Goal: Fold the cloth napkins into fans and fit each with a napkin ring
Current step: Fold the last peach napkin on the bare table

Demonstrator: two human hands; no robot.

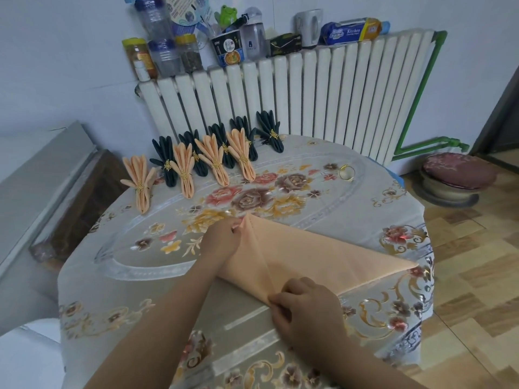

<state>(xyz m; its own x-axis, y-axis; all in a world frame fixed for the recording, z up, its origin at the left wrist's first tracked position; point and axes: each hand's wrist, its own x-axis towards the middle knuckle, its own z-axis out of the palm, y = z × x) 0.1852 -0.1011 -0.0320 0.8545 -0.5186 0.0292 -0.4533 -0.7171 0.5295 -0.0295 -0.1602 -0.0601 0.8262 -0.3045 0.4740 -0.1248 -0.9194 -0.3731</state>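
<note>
Fingers of the left hand [222,234] pinch the far tip of the peach napkin [309,256], where its edges meet in a point. The right hand [306,307] pinches the near corner of the same cloth, close to the person's body. So each grip is pressed shut on one end of a fold line, and the line between them looks pulled straight. I think they hold it this way so the first pleat comes out even and does not slip.

The napkin lies flat on the tabletop [323,209], folded into a triangle shape. Its long point reaches out to the right, near the edge. It is not a fan yet, so most of the folding for this one is not done.

Farther out, one gold napkin ring [347,172] lies alone on the flowered cover, well apart from the hands. It is probably waiting there for this napkin, easy to reach once the pleats are made.

At the back of the tabletop stand the finished ones in a row. Peach fans [213,161] and dark fans [271,130] each have a gold ring around the middle. They are likely put far back so they stay out of the way and do not get knocked.

Behind them is a white radiator [323,88] with jars, bottles and boxes on top
</note>
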